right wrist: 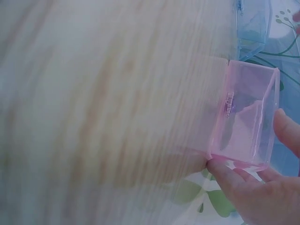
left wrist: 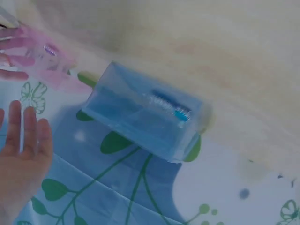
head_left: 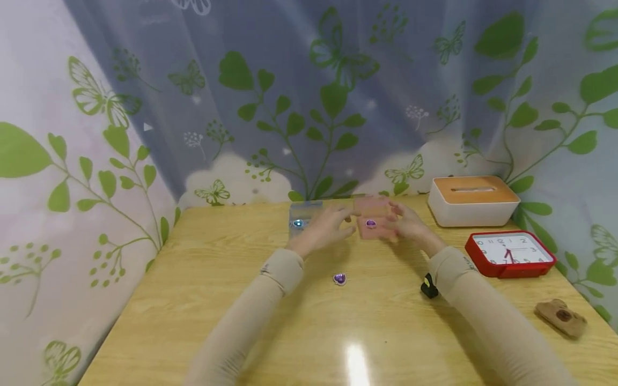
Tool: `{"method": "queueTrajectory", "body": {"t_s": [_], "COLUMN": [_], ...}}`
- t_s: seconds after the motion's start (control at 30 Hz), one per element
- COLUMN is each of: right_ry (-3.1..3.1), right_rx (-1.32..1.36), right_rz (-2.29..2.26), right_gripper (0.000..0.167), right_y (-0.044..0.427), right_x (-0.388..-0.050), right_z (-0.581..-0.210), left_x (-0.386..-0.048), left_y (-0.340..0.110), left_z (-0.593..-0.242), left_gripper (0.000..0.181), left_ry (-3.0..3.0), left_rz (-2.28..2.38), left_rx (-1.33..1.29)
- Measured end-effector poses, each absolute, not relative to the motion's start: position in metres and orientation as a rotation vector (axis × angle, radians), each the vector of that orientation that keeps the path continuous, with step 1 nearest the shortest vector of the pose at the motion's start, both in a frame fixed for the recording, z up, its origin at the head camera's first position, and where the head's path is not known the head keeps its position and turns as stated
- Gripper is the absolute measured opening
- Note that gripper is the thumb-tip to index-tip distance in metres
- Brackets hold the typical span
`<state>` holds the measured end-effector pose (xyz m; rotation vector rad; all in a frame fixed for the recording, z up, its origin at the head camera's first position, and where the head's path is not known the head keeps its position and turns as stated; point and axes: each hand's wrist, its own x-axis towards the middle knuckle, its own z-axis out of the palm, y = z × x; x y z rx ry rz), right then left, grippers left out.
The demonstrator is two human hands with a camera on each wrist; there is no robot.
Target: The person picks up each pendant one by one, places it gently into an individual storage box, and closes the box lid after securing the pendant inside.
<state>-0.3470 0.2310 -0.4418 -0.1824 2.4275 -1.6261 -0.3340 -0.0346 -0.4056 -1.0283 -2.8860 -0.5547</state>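
A translucent pink box (head_left: 370, 231) with a purple gem on it stands at the table's back. My right hand (head_left: 409, 222) is at its right side; in the right wrist view the fingers and thumb of that hand (right wrist: 262, 187) lie around the end of the pink box (right wrist: 243, 117). My left hand (head_left: 328, 222) is between the two boxes, fingers spread and holding nothing. Left of it stands a translucent blue box (head_left: 298, 234) with a blue gem; the left wrist view shows this blue box (left wrist: 140, 112) apart from my left hand (left wrist: 26, 159).
A purple heart gem (head_left: 340, 279) lies mid-table. To the right are a small black object (head_left: 428, 287), a red clock (head_left: 512, 254), a white tissue box (head_left: 473, 213) with a wooden lid, and a brown object (head_left: 561, 317). A patterned curtain (head_left: 289, 80) hangs behind the table.
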Motion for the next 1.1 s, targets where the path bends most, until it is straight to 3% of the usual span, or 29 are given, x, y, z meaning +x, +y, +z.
{"method": "queueTrajectory", "body": {"t_s": [0.5, 1.1], "right_ry": [2.404, 2.382], "right_rx": [-0.152, -0.162], "right_rz": [-1.625, -1.612], "right_gripper": [0.081, 0.079], "right_y": [0.233, 0.231], "right_x": [-0.347, -0.351], "right_z": [-0.435, -0.44], "left_x": [-0.301, -0.276], "left_y": [-0.056, -0.061], "left_z": [-0.416, -0.426], "left_gripper": [0.048, 0.051], "left_ry": [-3.017, -2.987], "left_rz": [-0.445, 0.093], "left_rx": [-1.453, -1.538]}}
